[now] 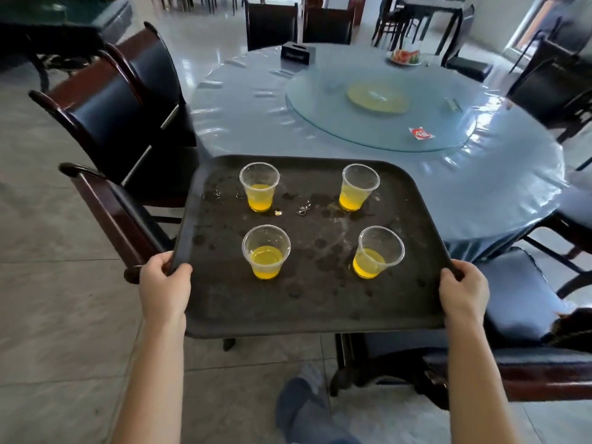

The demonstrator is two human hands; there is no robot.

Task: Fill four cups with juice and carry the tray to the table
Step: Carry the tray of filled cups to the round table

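Note:
A dark tray is held level in the air, its far edge over the rim of a round table covered in blue plastic. My left hand grips the tray's near left corner and my right hand grips its near right corner. On the tray stand several clear plastic cups, each partly filled with yellow juice: far left, far right, near left, near right. Wet spots and small spills mark the tray between the cups.
A glass turntable sits in the table's middle, with a red card, a black box and a food plate around it. Dark wooden chairs stand at my left and right. My foot is on the tiled floor.

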